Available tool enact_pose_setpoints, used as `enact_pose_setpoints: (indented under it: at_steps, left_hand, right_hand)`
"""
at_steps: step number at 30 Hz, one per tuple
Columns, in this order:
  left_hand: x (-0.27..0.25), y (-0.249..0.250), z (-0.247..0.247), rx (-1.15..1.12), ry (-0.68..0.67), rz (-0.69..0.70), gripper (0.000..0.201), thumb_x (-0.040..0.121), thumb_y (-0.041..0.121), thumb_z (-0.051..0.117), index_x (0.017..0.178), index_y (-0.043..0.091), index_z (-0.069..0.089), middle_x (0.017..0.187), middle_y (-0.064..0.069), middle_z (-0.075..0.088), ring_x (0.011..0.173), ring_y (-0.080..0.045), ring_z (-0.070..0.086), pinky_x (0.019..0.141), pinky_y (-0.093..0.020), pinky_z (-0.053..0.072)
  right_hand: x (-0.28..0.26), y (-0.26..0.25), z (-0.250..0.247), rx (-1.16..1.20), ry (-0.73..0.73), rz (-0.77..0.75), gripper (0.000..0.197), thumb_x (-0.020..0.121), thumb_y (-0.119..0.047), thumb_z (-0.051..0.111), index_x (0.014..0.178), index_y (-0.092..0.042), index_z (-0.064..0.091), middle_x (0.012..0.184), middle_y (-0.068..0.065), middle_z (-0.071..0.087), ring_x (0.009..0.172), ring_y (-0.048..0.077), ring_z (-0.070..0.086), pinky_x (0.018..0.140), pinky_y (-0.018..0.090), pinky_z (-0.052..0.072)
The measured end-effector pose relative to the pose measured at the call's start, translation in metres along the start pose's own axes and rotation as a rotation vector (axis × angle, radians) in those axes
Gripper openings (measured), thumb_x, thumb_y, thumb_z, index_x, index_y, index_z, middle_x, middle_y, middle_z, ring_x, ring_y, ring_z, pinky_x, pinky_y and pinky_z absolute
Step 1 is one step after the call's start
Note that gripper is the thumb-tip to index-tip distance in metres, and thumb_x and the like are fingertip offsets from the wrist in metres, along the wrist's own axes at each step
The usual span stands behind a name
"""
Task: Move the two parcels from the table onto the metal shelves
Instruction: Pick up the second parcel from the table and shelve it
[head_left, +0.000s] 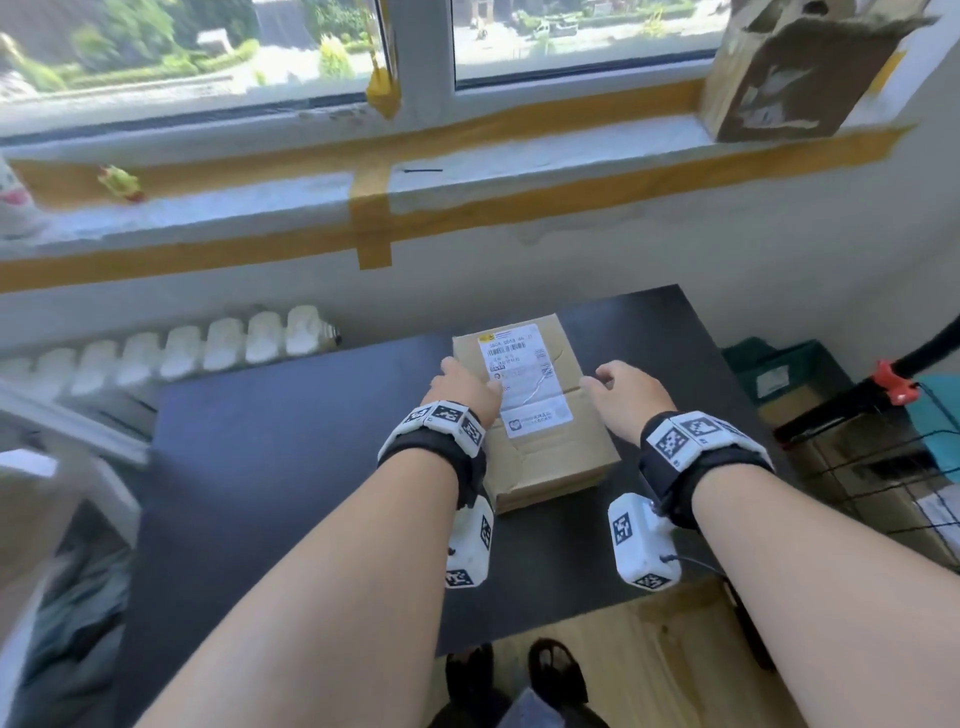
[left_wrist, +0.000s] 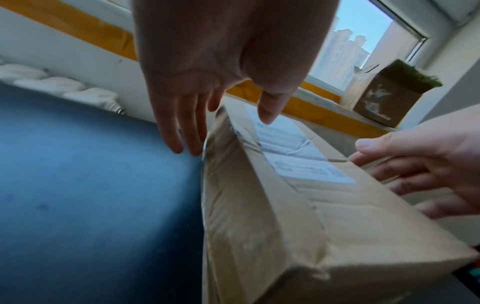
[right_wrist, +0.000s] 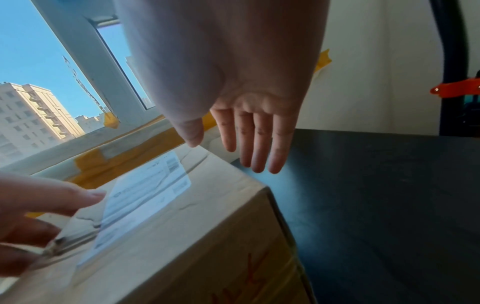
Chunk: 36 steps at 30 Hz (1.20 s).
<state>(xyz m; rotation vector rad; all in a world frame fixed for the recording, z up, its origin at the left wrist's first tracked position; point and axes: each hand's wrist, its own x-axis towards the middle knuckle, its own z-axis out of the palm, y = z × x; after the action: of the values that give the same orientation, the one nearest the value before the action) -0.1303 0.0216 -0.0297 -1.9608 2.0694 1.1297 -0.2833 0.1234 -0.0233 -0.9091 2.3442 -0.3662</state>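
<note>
Head: hands (head_left: 465, 387) (head_left: 623, 389) flanking parcel (head_left: 540, 457)

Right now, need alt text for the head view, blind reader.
Both hands, left and right, reach with open fingers to either side of a cardboard parcel with a white shipping label, lying on a black table below a taped windowsill.

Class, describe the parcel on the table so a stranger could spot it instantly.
Below the window stands a black table. On it lies one brown cardboard parcel, between the left hand and right hand. A white shipping label marks its top.
</note>
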Motion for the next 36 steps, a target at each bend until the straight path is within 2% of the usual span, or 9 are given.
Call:
enact_pose_setpoints:
  at_steps: [5, 9, 12, 16, 20, 24, 29, 32, 36]
  left_hand:
    - [0.011, -0.007, 0.013, -0.075, -0.094, -0.131, 0.064, 0.094, 0.054, 0.042, 0.135, 0.004, 0.046, 0.123, -0.011, 0.062, 0.095, -0.028, 0.058, 0.078, -0.032, 0.044]
    - [0.01, -0.008, 0.014, -0.203, -0.106, -0.173, 0.064, 0.09, 0.057, 0.046, 0.125, 0.004, 0.054, 0.094, -0.005, 0.062, 0.086, -0.026, 0.056, 0.076, -0.028, 0.044]
    - [0.009, -0.006, 0.011, -0.421, -0.055, -0.22, 0.083, 0.073, 0.066, 0.047, 0.129, 0.004, 0.051, 0.113, -0.011, 0.066, 0.101, -0.032, 0.065, 0.09, -0.038, 0.052]
    - [0.01, 0.0, 0.004, -0.58, -0.011, -0.215, 0.107, 0.055, 0.076, 0.039, 0.139, 0.009, 0.041, 0.129, -0.013, 0.061, 0.113, -0.034, 0.061, 0.094, -0.05, 0.05]
    - [-0.003, 0.008, -0.013, -0.599, 0.016, -0.146, 0.105, 0.067, 0.078, 0.036, 0.145, 0.009, 0.032, 0.136, -0.015, 0.055, 0.121, -0.035, 0.057, 0.098, -0.053, 0.046]
    - [-0.011, 0.013, -0.026, -0.595, 0.063, -0.096, 0.098, 0.076, 0.077, 0.036, 0.141, 0.003, 0.037, 0.133, -0.017, 0.057, 0.118, -0.035, 0.058, 0.098, -0.05, 0.048]
    - [-0.009, 0.014, -0.034, -0.577, 0.097, -0.019, 0.118, 0.065, 0.083, 0.031, 0.134, -0.011, 0.047, 0.13, -0.027, 0.059, 0.116, -0.04, 0.061, 0.097, -0.048, 0.049]
    - [-0.012, 0.015, -0.038, -0.591, 0.085, 0.001, 0.123, 0.059, 0.087, 0.029, 0.133, -0.01, 0.049, 0.13, -0.025, 0.06, 0.116, -0.04, 0.06, 0.097, -0.048, 0.049]
    - [-0.019, 0.014, -0.043, -0.651, 0.093, -0.019, 0.109, 0.072, 0.082, 0.035, 0.137, -0.005, 0.043, 0.131, -0.021, 0.059, 0.118, -0.036, 0.059, 0.1, -0.048, 0.047]
  right_hand:
    - [0.014, 0.0, 0.012, 0.02, -0.128, -0.023, 0.053, 0.101, -0.041, 0.035, 0.14, -0.009, 0.05, 0.142, 0.01, 0.055, 0.127, 0.03, 0.052, 0.1, 0.037, 0.041]
    - [0.02, 0.002, 0.015, 0.139, -0.196, -0.004, 0.051, 0.101, -0.042, 0.031, 0.125, -0.006, 0.059, 0.128, 0.012, 0.061, 0.114, 0.03, 0.058, 0.099, 0.041, 0.045]
    - [0.022, 0.0, 0.014, 0.246, -0.202, 0.037, 0.046, 0.098, -0.045, 0.038, 0.114, -0.008, 0.06, 0.118, 0.009, 0.062, 0.107, 0.028, 0.059, 0.1, 0.042, 0.046]
    - [0.022, -0.004, 0.005, 0.329, -0.176, 0.041, 0.061, 0.091, -0.059, 0.045, 0.126, -0.01, 0.053, 0.116, 0.003, 0.056, 0.106, 0.024, 0.056, 0.091, 0.037, 0.044]
    - [0.022, -0.009, -0.008, 0.372, -0.14, 0.008, 0.061, 0.089, -0.064, 0.043, 0.121, -0.013, 0.051, 0.117, 0.003, 0.058, 0.106, 0.023, 0.056, 0.087, 0.038, 0.044]
    - [0.02, -0.017, -0.019, 0.382, -0.103, -0.029, 0.062, 0.089, -0.065, 0.042, 0.121, -0.013, 0.052, 0.116, 0.004, 0.06, 0.106, 0.024, 0.057, 0.085, 0.039, 0.045]
    - [0.014, -0.022, -0.031, 0.425, -0.075, -0.068, 0.055, 0.092, -0.063, 0.04, 0.113, -0.013, 0.051, 0.108, 0.002, 0.058, 0.1, 0.023, 0.055, 0.082, 0.036, 0.041]
    - [0.012, -0.025, -0.035, 0.44, -0.108, -0.099, 0.062, 0.092, -0.066, 0.036, 0.122, -0.015, 0.056, 0.113, 0.004, 0.061, 0.103, 0.023, 0.056, 0.087, 0.035, 0.041]
    - [0.006, -0.028, -0.037, 0.472, -0.148, -0.129, 0.072, 0.087, -0.074, 0.033, 0.133, -0.025, 0.058, 0.136, 0.001, 0.061, 0.124, 0.024, 0.055, 0.108, 0.041, 0.038]
